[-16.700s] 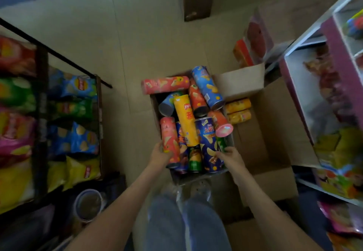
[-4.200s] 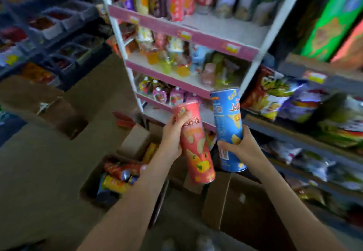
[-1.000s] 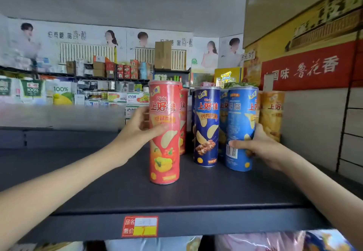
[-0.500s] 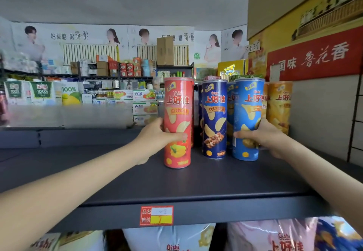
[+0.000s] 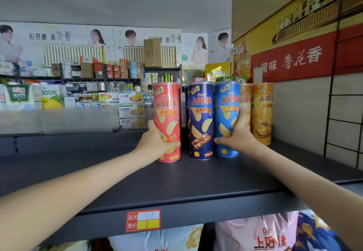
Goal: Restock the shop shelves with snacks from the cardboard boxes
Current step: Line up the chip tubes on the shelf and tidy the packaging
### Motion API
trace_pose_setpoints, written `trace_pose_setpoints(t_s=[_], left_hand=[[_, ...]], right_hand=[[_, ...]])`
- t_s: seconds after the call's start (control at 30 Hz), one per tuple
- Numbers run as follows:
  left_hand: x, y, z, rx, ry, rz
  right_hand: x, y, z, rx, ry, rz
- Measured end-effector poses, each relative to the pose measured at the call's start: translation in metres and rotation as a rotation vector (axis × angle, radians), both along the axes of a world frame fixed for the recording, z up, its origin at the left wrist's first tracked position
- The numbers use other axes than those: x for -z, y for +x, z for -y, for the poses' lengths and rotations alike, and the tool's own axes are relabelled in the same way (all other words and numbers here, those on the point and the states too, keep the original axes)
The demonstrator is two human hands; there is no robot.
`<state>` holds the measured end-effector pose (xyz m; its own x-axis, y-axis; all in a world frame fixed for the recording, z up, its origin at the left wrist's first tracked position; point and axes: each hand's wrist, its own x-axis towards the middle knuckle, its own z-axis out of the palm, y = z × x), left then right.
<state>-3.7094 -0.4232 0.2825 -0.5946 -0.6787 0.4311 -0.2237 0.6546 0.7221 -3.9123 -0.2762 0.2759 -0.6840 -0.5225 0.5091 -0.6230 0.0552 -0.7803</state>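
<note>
Gripping the red can (image 5: 168, 111) at centre frame, the left hand (image 5: 155, 142) is resting it on the shelf (image 5: 196, 184); the right hand (image 5: 236, 138) is clasping the light-blue can (image 5: 225, 103) alongside. Both are seemingly awaiting only release.

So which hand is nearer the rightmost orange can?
Right. The right hand grips the light blue can, just left of the rightmost orange can; the left hand holds the red can, farther left.
</note>
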Motion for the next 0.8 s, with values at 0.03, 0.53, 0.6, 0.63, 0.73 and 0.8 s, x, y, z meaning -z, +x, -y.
trace_pose_setpoints(t_s=[0.03, 0.53, 0.6, 0.63, 0.73, 0.8], left_hand=[[-0.0002, -0.0013, 0.0005, -0.005, -0.002, 0.001], [0.0013, -0.0074, 0.0005, 0.029, 0.012, -0.029], [0.0014, -0.0064, -0.0004, 0.054, 0.019, -0.036], [0.0016, -0.0059, -0.0009, 0.06, 0.021, -0.04], [0.003, -0.0061, -0.0017, 0.052, 0.018, -0.038], [0.0038, -0.0075, -0.0018, 0.034, 0.014, -0.024]], right_hand=[[0.0005, -0.0001, 0.0021, 0.004, 0.014, -0.019], [0.0049, -0.0058, 0.0071, 0.071, 0.025, -0.052], [0.0051, -0.0053, 0.0072, 0.089, 0.037, -0.049], [0.0053, -0.0054, 0.0074, 0.098, 0.04, -0.05], [0.0045, -0.0008, 0.0066, 0.119, 0.058, -0.04], [0.0041, 0.0035, 0.0062, 0.132, 0.06, -0.039]])
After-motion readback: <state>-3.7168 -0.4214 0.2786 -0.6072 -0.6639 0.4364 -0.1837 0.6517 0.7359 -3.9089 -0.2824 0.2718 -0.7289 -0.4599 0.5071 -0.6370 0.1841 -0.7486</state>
